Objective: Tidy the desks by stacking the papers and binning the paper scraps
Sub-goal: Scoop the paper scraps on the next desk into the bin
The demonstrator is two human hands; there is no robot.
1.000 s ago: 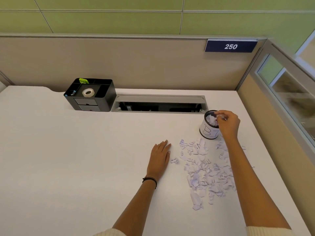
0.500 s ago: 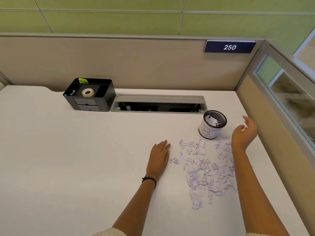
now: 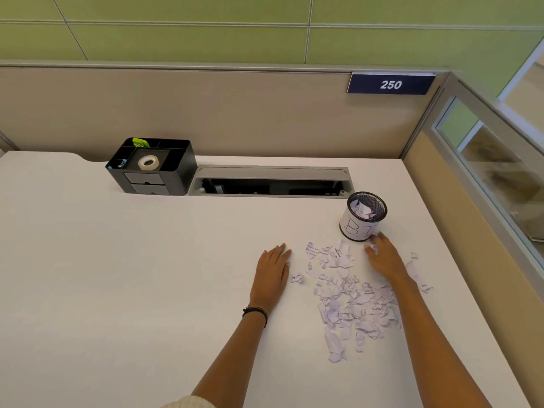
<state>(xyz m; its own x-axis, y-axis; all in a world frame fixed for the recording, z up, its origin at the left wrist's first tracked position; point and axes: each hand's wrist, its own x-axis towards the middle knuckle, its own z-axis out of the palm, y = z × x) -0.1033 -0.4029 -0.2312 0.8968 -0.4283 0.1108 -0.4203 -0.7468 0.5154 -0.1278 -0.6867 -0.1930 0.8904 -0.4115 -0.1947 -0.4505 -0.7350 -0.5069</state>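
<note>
A heap of torn paper scraps (image 3: 350, 298), white, with printed letters and ragged edges, is spread on the smooth white tabletop (image 3: 117, 275). At 12 o'clock of the heap a round mesh bin (image 3: 353, 228) is stood upright, wrapped in white paper with hand-drawn letters; crumpled scraps are seen inside it. The left hand (image 3: 272, 272) is laid flat on the tabletop at 9 o'clock of the heap, its fingers straight and together, nothing held. The right hand (image 3: 384, 257) is lowered on the scraps just beside the bin at 6 o'clock; whether a scrap is pinched cannot be told. A black box-shaped organizer (image 3: 176, 172) with a tape roll (image 3: 148, 162) is placed at 10 o'clock.
</note>
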